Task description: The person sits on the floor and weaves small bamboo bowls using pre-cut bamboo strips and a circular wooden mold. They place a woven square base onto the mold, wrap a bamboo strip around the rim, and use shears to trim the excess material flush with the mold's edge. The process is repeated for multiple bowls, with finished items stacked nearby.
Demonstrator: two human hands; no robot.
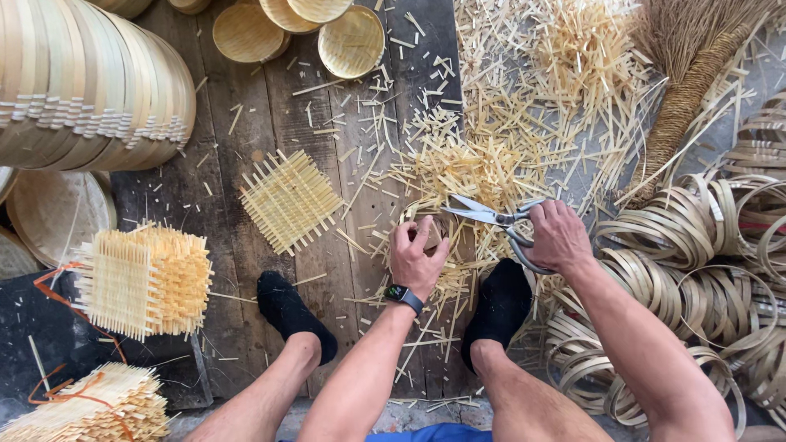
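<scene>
Both hands work at frame centre: a small round bamboo basket [429,232] is gripped in the left hand [417,255], steadied for trimming, while scissors [501,223] are clasped in the right hand [558,236], blades parted toward its rim above scattered bamboo offcuts [483,164].

Open plank floor [246,139] lies between the woven bamboo mat [289,199] and the stack of round trays [90,78], offering passage leftward, whereas the heap of bamboo offcuts [524,98] ahead, the coiled bamboo hoops [704,262] rightward and the bundled mat stack [143,278] hem the remaining sides
</scene>
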